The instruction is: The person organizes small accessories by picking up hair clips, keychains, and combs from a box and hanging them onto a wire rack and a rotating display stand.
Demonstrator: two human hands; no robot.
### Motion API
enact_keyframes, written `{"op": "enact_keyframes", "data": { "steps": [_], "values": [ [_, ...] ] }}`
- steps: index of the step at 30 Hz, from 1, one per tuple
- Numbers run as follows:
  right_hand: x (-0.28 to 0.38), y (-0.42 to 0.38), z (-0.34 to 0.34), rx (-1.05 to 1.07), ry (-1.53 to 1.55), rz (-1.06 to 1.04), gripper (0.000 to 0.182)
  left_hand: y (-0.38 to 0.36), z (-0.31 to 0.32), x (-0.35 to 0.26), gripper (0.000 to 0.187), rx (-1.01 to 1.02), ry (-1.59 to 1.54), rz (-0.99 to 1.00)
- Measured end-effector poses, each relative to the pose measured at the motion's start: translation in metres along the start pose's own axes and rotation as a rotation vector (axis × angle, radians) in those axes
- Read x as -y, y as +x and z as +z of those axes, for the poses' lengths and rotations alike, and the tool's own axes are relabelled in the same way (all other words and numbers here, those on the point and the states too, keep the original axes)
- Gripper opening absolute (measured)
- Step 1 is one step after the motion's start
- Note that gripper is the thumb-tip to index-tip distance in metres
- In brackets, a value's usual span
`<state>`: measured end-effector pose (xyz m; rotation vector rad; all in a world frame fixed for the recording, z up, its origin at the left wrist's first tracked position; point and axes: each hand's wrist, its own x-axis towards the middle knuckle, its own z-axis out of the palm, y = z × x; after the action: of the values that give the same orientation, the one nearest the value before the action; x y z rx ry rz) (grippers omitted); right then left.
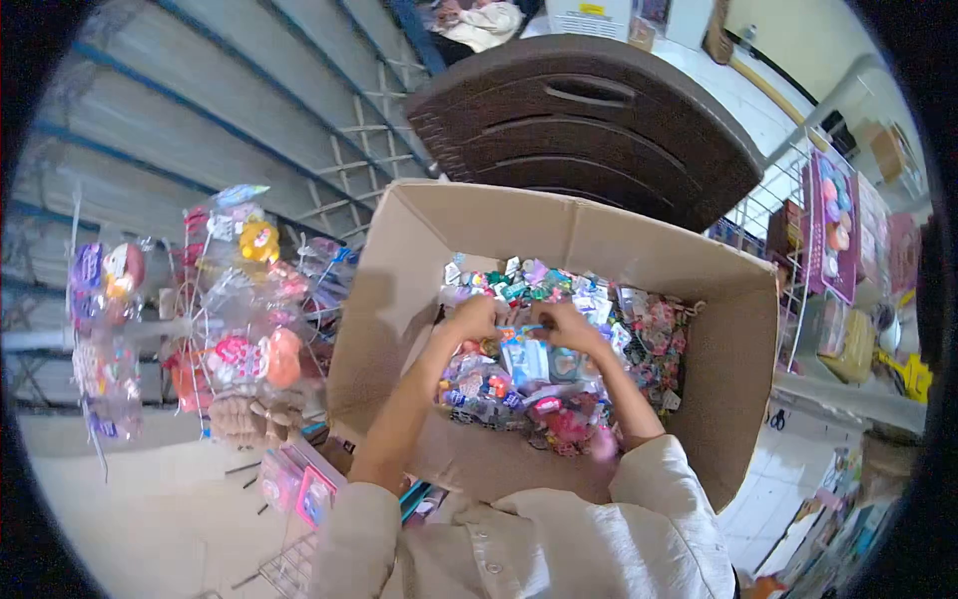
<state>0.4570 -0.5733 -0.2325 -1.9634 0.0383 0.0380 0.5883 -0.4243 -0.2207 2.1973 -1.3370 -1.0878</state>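
I see glossy packs (237, 357) hanging left; then, inside the matte cardboard box (369, 349), my left hand (477, 317), a flat, shiny blue packet (527, 361), my right hand (563, 328). Fingers curl by the packet's top; whether either grip is clenched, I can't tell. Farther right, a purple plastic basket (818, 205).

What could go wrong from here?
1. The light-blue packet by the left hand and right hand might slip; the grip isn't clear.
2. Small packets lie jumbled in the cardboard box, so lifting one could drag neighbours along.
3. Hanging toys crowd the box's left side; a wide swing of the left arm could perhaps knock some down.
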Motion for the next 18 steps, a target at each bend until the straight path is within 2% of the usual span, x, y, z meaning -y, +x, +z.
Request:
{"op": "enact_keyframes", "data": {
  "steps": [1,3,4,5,7,8,9,11,12,13,15,16,18],
  "values": [
    [0.012,0.005,-0.008,-0.056,0.038,-0.067,0.019,-0.007,-0.015,-0.007,0.023,-0.067,-0.031,0.037],
    [0.044,0.015,-0.026,-0.117,0.025,-0.024,0.016,-0.039,-0.057,-0.046,0.024,-0.219,-0.077,-0.009],
    [0.072,0.019,-0.036,-0.207,-0.028,-0.107,0.014,-0.058,-0.076,-0.068,0.025,-0.235,-0.192,-0.122],
    [0.095,0.024,-0.042,-0.185,-0.030,-0.134,0.014,-0.072,-0.081,-0.073,0.025,-0.266,-0.193,-0.137],
    [0.139,0.032,-0.048,-0.281,0.049,-0.285,0.014,-0.101,-0.089,-0.080,0.022,-0.654,-0.142,-0.065],
    [0.159,0.035,-0.049,-0.258,0.046,-0.325,0.014,-0.116,-0.091,-0.088,0.019,-0.815,-0.096,0.021],
    [0.179,0.038,-0.048,-0.278,0.038,-0.375,0.012,-0.132,-0.091,-0.094,0.019,-0.859,-0.082,0.008],
    [0.222,0.040,-0.042,-0.273,0.038,-0.477,0.011,-0.168,-0.085,-0.104,0.022,-1.142,-0.302,0.053],
    [0.246,0.037,-0.035,-0.243,0.064,-0.526,0.013,-0.188,-0.079,-0.105,0.021,-1.194,-0.379,0.013],
    [0.269,0.033,-0.027,-0.203,0.096,-0.581,0.015,-0.212,-0.080,-0.109,0.014,-1.324,-0.133,0.088],
    [0.317,0.022,-0.008,-0.111,0.079,-0.708,0.013,-0.260,-0.071,-0.121,0.015,-1.513,-0.221,0.300],
    [0.339,0.016,0.005,-0.062,0.049,-0.777,0.012,-0.290,-0.068,-0.131,0.015,-1.582,-0.163,0.259],
    [0.385,-0.001,0.036,0.054,0.125,-0.904,0.012,-0.356,-0.055,-0.160,0.013,-1.708,0.262,0.113]
  ]
}}
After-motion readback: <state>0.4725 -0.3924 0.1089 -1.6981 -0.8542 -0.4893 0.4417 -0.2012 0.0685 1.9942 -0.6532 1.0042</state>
